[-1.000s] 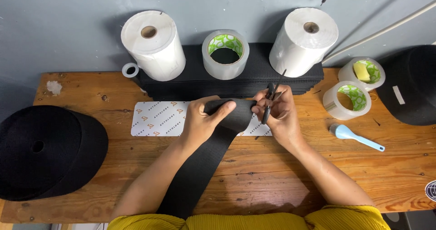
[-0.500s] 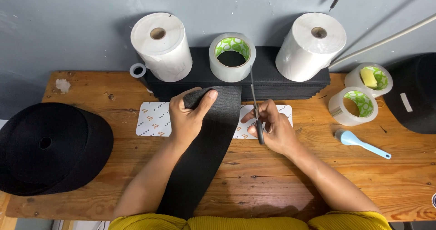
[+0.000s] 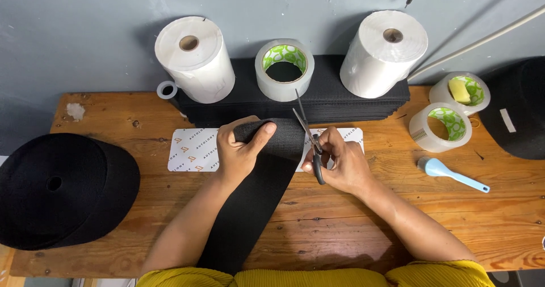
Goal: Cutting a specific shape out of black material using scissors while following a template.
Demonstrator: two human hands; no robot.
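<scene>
Since half second ago, we see scissors swung from upright to blades spread at strip edge; left hand barely shifted. Left fingers curled shut over end of wide black strap, thumb on top, pinning it over white printed sheet. Right hand closed through scissor handles, blades open against strap's right edge. Strap runs down across wooden bench toward body. Risks, our judgement: blades close to left fingertips, could nick; loose pinch lets strap skew, cut runs crooked; lower blade may catch sheet beneath.
</scene>
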